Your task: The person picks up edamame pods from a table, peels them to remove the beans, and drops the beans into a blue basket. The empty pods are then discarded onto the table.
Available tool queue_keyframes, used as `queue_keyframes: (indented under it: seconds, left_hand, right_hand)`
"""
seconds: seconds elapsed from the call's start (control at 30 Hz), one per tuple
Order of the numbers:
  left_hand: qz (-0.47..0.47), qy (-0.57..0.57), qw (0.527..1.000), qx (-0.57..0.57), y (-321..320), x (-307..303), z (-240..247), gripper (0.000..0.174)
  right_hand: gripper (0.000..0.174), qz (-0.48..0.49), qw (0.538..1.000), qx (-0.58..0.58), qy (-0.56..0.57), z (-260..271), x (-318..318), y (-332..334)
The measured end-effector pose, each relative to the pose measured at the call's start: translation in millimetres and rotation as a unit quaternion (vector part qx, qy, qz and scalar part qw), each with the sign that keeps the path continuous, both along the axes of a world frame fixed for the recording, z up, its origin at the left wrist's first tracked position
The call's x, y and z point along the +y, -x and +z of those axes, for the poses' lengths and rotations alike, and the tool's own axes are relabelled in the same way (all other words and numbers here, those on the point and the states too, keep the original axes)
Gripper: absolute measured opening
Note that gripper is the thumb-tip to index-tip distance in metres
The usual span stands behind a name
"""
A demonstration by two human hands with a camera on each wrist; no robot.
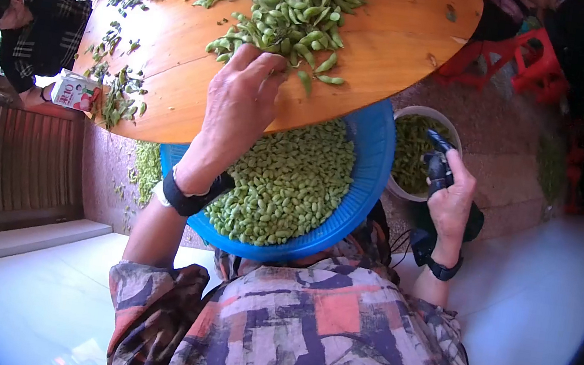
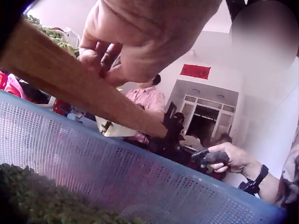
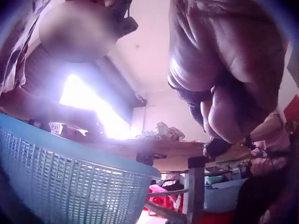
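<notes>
Wooden desk point(image 1: 410, 35) with a curved edge, heaped with plump green edamame pods point(image 1: 307, 20); below, a blue basket point(image 1: 375, 164) of shelled beans point(image 1: 283, 189).
Perforated plastic basket, partly covered by the desk edge and left forearm point(image 1: 154, 230). White bucket point(image 1: 429, 112) at right, holding greenery. Left hand point(image 1: 241, 89) bends its fingers at the pods; right hand point(image 1: 454, 198) has something dark point(image 1: 438, 171) at its fingertips. Cannot tell whether either grips.

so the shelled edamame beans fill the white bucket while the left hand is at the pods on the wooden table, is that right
Not quite: the head view shows the shelled edamame beans filling the blue plastic basket, not the white bucket. The left hand is indeed at the pods on the wooden table.
</notes>
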State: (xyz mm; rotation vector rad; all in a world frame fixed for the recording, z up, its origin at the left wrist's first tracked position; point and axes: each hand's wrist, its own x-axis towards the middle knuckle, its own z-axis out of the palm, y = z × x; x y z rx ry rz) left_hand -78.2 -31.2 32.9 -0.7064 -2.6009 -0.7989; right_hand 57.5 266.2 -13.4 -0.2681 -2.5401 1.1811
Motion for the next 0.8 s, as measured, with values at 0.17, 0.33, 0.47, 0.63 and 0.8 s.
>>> queue_keyframes:
  seconds: [0.17,0.33,0.47,0.63,0.8]
  left_hand:
    - [-0.055,-0.376,0.813,-0.441,-48,4,7,0.015]
    - [-0.074,-0.497,0.682,-0.531,-89,16,-17,0.013]
    - [-0.062,-0.499,0.688,-0.523,-98,17,-24,0.011]
    - [-0.047,-0.489,0.724,-0.484,-103,15,-26,0.009]
    - [-0.007,-0.482,0.732,-0.482,-102,16,-29,0.01]
  right_hand:
    - [0.02,0.145,0.943,-0.032,0.298,23,-62,9]
    - [0.018,0.226,0.908,-0.099,0.339,28,-92,16]
    - [0.015,0.244,0.884,-0.132,0.376,31,-91,16]
    - [0.035,0.184,0.901,-0.078,0.385,26,-78,14]
    - [0.018,0.172,0.937,-0.116,0.283,48,-73,3]
